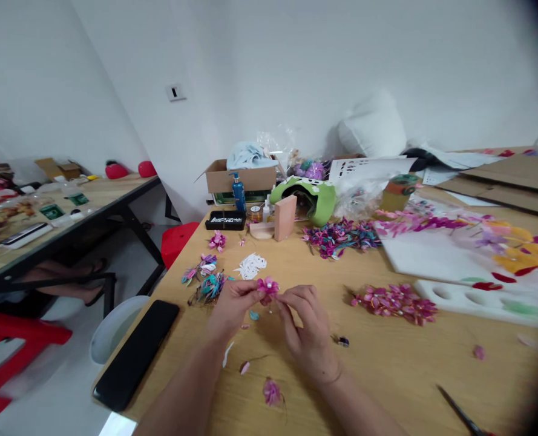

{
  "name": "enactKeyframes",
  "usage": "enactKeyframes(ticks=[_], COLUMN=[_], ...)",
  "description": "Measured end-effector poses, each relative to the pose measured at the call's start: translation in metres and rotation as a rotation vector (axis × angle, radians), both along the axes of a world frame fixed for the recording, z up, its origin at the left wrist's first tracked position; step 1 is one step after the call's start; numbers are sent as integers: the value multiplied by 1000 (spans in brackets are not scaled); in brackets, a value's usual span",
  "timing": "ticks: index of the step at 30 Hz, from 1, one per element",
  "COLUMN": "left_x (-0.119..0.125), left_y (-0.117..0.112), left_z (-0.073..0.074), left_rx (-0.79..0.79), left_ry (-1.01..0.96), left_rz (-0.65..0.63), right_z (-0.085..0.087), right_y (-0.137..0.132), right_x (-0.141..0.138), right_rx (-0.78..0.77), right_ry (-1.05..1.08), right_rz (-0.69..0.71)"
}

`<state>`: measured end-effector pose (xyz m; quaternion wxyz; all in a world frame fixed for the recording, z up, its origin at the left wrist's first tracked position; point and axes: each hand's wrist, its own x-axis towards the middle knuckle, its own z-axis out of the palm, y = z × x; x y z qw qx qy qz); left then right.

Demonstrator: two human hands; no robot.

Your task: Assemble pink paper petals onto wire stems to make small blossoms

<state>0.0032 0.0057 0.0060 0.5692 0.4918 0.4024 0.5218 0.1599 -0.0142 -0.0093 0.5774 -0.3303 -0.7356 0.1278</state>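
Note:
A pink artificial flower [267,286] with a pale bead at its centre is pinched between the thumb and fingers of my left hand [236,303]. From the other side, my right hand [305,324] has thumb and forefinger closed at the flower's lower right edge; its stem there is too small to make out. Loose on the table below lie another pink flower [272,392] with a thin wire and a small pink petal [245,367]. Left of my hands are bundles of blue-green petals [212,287]. A pile of white strips [252,265] sits just beyond.
A black phone [137,354] lies at the left table edge. Bunched pink flowers [398,304] and a white tray with wells [486,303] are on the right. Scissors [462,412] lie near right. At the back stand a blue pump bottle [238,194] and a cardboard box [216,177].

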Motion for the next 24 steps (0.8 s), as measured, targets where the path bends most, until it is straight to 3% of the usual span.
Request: enactKeyframes(ticks=[5,11,17,24], left_x=[-5,-7,-9,-6], left_y=[0,1,1,1], left_z=[-2,-4,-5,-1], left_rx=[132,197,222,296], left_ry=[87,184,234,271], left_rz=[57,32,31,28], right_z=[5,3,3,4], right_y=[-3,-1,1,1], right_x=[-4,-6,-7,-7], right_rx=[-299,-596,-683,-672], right_ry=[177,290,371,376], right_rz=[112,256,273,277])
